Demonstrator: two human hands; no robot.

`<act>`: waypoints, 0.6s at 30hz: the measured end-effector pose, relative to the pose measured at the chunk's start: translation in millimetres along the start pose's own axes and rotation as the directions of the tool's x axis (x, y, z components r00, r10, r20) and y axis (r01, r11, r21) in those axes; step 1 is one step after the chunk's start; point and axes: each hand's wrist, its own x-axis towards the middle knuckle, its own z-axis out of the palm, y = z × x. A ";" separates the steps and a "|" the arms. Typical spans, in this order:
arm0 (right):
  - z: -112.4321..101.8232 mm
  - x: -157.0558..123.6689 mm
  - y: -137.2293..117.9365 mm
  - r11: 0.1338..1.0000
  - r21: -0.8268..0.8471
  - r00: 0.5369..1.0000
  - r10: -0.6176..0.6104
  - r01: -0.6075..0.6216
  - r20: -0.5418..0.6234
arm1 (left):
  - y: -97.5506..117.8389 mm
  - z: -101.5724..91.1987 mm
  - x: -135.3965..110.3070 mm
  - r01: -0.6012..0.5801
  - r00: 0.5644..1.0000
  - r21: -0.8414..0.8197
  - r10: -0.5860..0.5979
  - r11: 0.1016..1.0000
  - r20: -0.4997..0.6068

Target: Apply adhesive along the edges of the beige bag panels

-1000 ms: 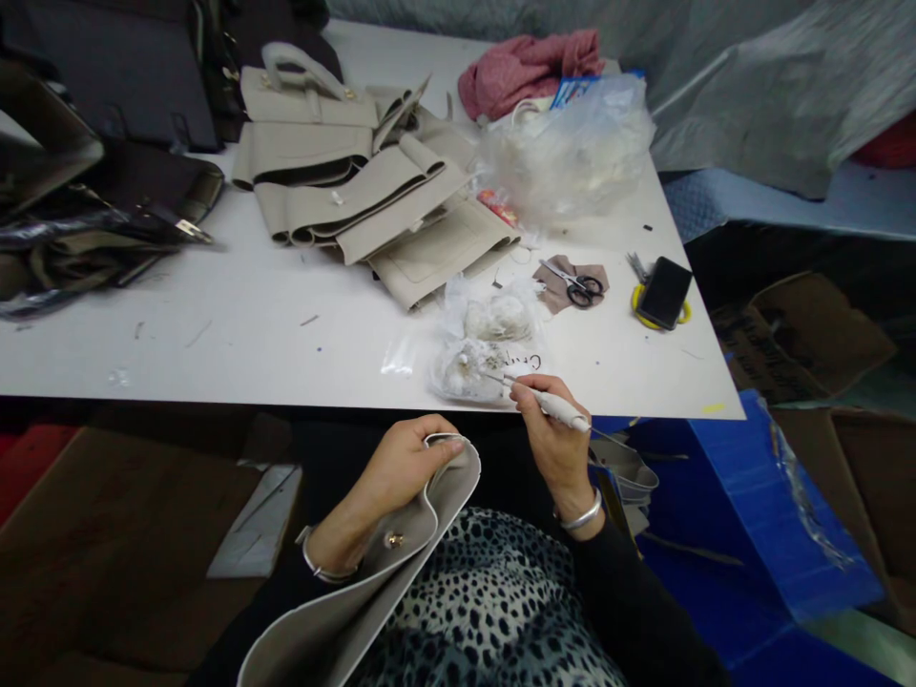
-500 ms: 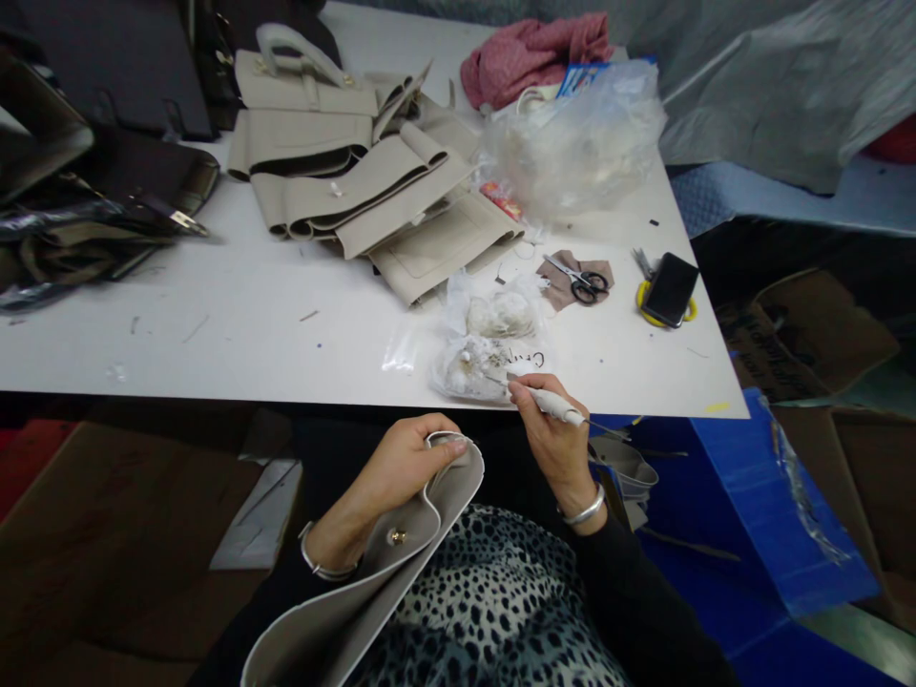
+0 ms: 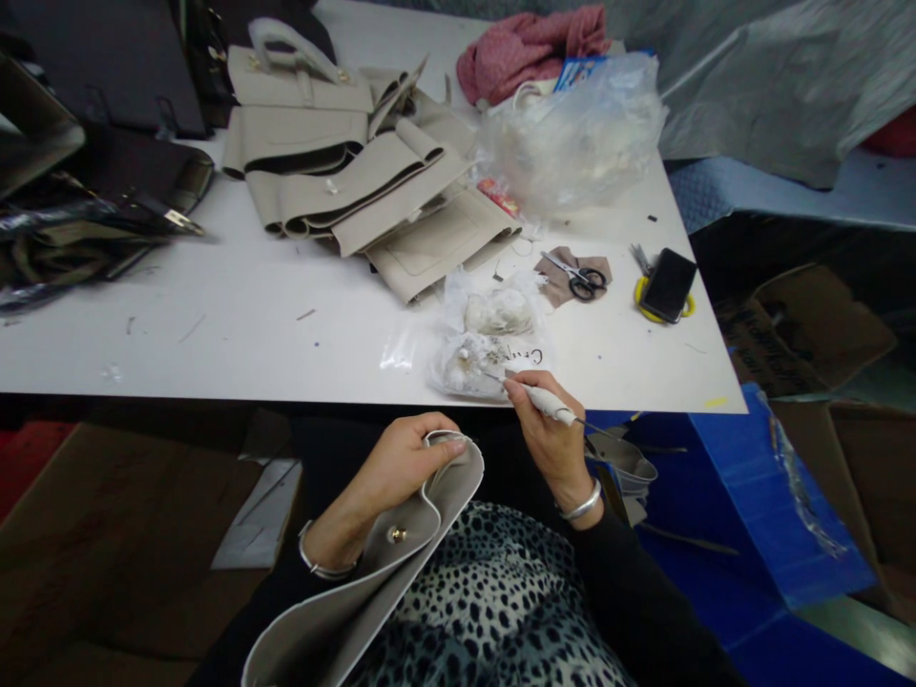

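My left hand [image 3: 407, 463] is closed on a beige leather bag piece [image 3: 458, 487], thumb inside its curved upper edge. The piece hangs open over my lap, with a small gold clasp [image 3: 397, 534] on its inner panel. My right hand [image 3: 551, 434] grips a pen-like tool [image 3: 548, 403] with a white wrapped handle. Its thin metal tip points left, at a clear plastic bag [image 3: 450, 382] with stained white fluff in it at the table's front edge. Whether tip and fluff touch, I cannot tell. A dark thin line, perhaps a cord, runs from the handle's rear.
On the white table [image 3: 215, 353] lie beige bag parts [image 3: 386, 181], dark bags [image 3: 135, 172], black-handled scissors [image 3: 583, 279], a phone [image 3: 669, 284], a large plastic bag [image 3: 579, 143] and pink cloth [image 3: 530, 52]. A blue bin [image 3: 773, 525] stands below right, cardboard [image 3: 143, 534] below left.
The view has shifted slightly, so the table items sit a little higher and further left. Both hands keep their grips, and the tool's tip stays by the fluff.
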 end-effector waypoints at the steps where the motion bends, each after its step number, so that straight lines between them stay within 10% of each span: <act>1: 0.4 -0.7 0.5 1.000 -0.007 1.000 -0.006 0.006 -0.003 | 0.0 -0.2 -0.2 0.001 1.000 0.002 -0.001 1.000 0.001; 13: -1.7 -5.7 2.4 0.987 0.151 0.993 0.064 -0.048 -0.101 | -0.8 -0.8 -2.6 -0.002 1.000 0.010 0.002 1.000 0.010; 18: -1.8 -16.6 -2.0 0.845 0.429 0.946 0.264 -0.320 0.187 | -0.1 2.8 -1.5 -0.014 1.000 0.018 0.013 1.000 0.028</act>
